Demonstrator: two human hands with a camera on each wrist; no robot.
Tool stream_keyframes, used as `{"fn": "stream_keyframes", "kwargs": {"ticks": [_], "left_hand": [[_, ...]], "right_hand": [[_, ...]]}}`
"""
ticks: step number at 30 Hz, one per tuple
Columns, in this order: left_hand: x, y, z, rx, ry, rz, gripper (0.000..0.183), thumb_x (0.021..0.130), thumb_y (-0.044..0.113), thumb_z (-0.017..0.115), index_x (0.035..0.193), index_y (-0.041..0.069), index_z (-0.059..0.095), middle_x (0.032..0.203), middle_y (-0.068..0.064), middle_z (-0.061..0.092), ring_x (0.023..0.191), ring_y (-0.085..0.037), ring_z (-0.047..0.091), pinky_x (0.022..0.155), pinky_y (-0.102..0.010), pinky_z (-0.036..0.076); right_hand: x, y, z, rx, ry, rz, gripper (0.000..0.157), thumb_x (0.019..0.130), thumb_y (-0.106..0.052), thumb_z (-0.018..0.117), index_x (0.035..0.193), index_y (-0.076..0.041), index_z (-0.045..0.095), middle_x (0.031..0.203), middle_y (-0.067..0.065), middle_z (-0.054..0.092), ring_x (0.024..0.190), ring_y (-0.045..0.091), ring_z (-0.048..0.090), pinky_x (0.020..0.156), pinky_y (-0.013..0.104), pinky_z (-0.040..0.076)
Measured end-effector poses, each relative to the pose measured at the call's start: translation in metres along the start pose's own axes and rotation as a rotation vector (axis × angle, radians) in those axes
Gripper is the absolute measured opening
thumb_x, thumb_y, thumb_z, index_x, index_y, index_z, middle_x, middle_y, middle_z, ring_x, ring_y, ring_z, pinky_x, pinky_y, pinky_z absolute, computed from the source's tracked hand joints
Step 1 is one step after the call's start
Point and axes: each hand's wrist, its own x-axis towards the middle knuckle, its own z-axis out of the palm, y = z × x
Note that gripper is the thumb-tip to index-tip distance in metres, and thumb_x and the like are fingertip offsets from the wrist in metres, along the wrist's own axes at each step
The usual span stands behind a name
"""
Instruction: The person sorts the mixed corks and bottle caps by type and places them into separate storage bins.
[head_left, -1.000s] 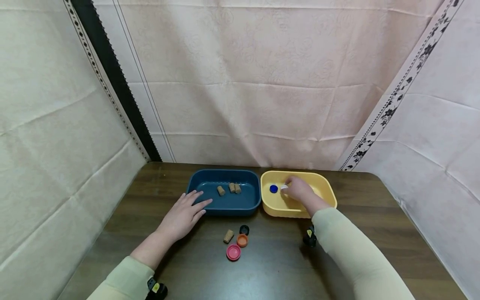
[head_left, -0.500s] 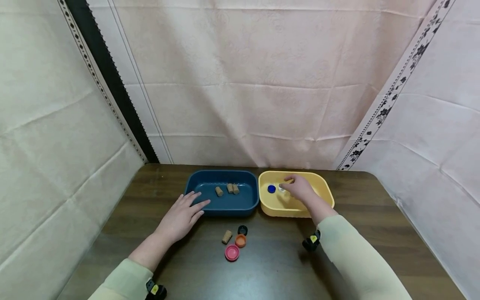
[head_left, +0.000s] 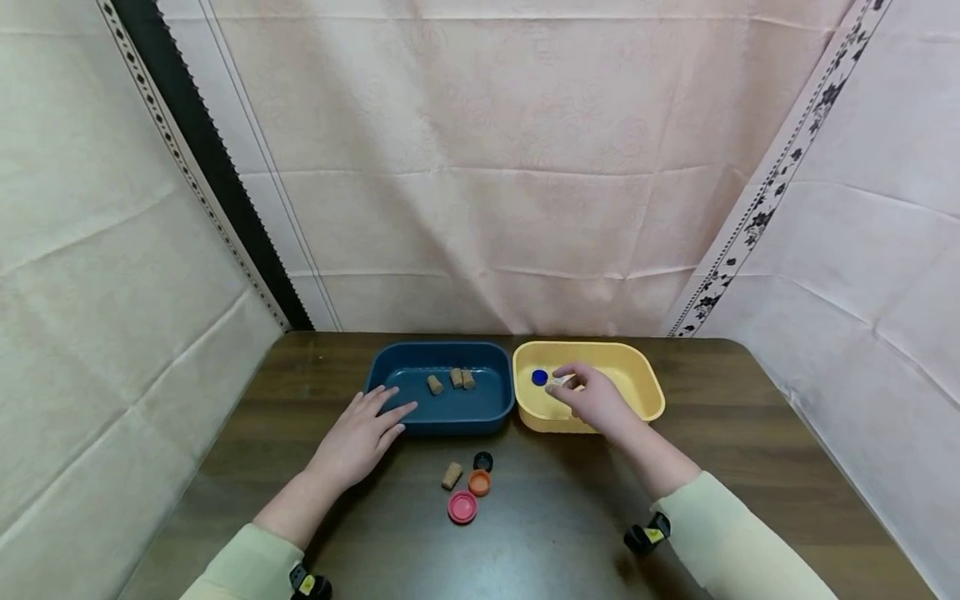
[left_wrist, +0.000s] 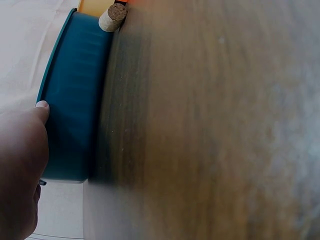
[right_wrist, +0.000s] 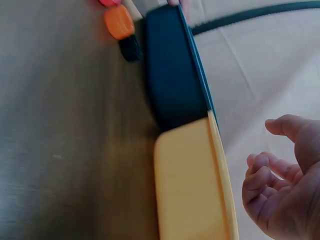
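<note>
My left hand (head_left: pixel 354 440) rests at the near left corner of the blue tray (head_left: pixel 480 414), fingers spread; in the left wrist view its thumb (left_wrist: pixel 42 104) lies on the rim. Over the yellow tray (head_left: pixel 630 360) is my right hand (head_left: pixel 602 403), its thumb apart from loosely bent fingers, with nothing between them in the right wrist view. A white cap (head_left: pixel 559 381) in the yellow tray shows partly behind these fingers, beside a blue cap (head_left: pixel 539 377). Inside the blue tray lie three cork pieces (head_left: pixel 457 377).
On the table in front of the trays lie a cork (head_left: pixel 452 476), a black cap (head_left: pixel 483 461), an orange cap (head_left: pixel 479 482) and a pink cap (head_left: pixel 462 507). The two trays stand side by side near the back edge, before a hanging cloth (head_left: pixel 480 208).
My right hand has let go of the white cap beside the blue one and drawn back toward the near side of the yellow tray. The left hand has stayed at the blue tray.
</note>
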Motion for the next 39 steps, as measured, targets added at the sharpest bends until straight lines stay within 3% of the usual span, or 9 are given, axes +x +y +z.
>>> {"fn": "stream_keyframes", "kwargs": {"ticks": [10, 17, 26, 32, 39], "left_hand": [[-0.001, -0.003, 0.001, 0.013, -0.001, -0.005, 0.046, 0.101, 0.038, 0.056, 0.146, 0.032, 0.050, 0.156, -0.009, 0.039, 0.148, -0.032, 0.024, 0.119, -0.057, 0.016], [-0.001, -0.006, 0.000, 0.014, -0.007, -0.008, 0.046, 0.102, 0.038, 0.056, 0.147, 0.032, 0.050, 0.156, -0.009, 0.038, 0.148, -0.032, 0.023, 0.119, -0.057, 0.016], [-0.001, -0.004, -0.001, 0.017, -0.009, -0.013, 0.046, 0.101, 0.037, 0.057, 0.147, 0.031, 0.050, 0.156, -0.009, 0.039, 0.148, -0.033, 0.024, 0.119, -0.056, 0.017], [-0.002, -0.002, 0.001, 0.000, 0.001, -0.016, 0.045, 0.101, 0.037, 0.057, 0.146, 0.031, 0.052, 0.155, -0.009, 0.040, 0.147, -0.033, 0.025, 0.119, -0.056, 0.017], [-0.002, 0.000, 0.000, -0.001, 0.008, -0.001, 0.045, 0.101, 0.037, 0.057, 0.145, 0.031, 0.052, 0.155, -0.009, 0.040, 0.147, -0.033, 0.026, 0.118, -0.057, 0.017]], "right_hand": [[-0.050, 0.010, 0.017, 0.086, -0.092, 0.015, 0.032, 0.090, -0.024, 0.074, 0.117, -0.009, 0.066, 0.084, 0.006, 0.061, 0.062, 0.020, 0.055, 0.056, 0.031, 0.050], [-0.067, 0.017, 0.023, 0.094, -0.134, -0.014, 0.035, 0.090, -0.025, 0.075, 0.117, -0.005, 0.064, 0.082, 0.005, 0.059, 0.061, 0.020, 0.055, 0.055, 0.032, 0.050], [-0.063, 0.020, 0.030, 0.052, -0.194, -0.060, 0.038, 0.089, -0.028, 0.075, 0.118, -0.006, 0.064, 0.082, 0.003, 0.061, 0.064, 0.019, 0.057, 0.057, 0.032, 0.051], [-0.055, 0.014, 0.040, -0.075, -0.260, -0.140, 0.035, 0.090, -0.027, 0.075, 0.118, -0.008, 0.065, 0.083, -0.001, 0.061, 0.074, 0.018, 0.057, 0.063, 0.031, 0.050], [-0.047, 0.001, 0.051, -0.271, -0.333, -0.204, 0.034, 0.089, -0.026, 0.076, 0.120, -0.015, 0.066, 0.084, -0.007, 0.062, 0.073, 0.013, 0.057, 0.066, 0.029, 0.051]]}}
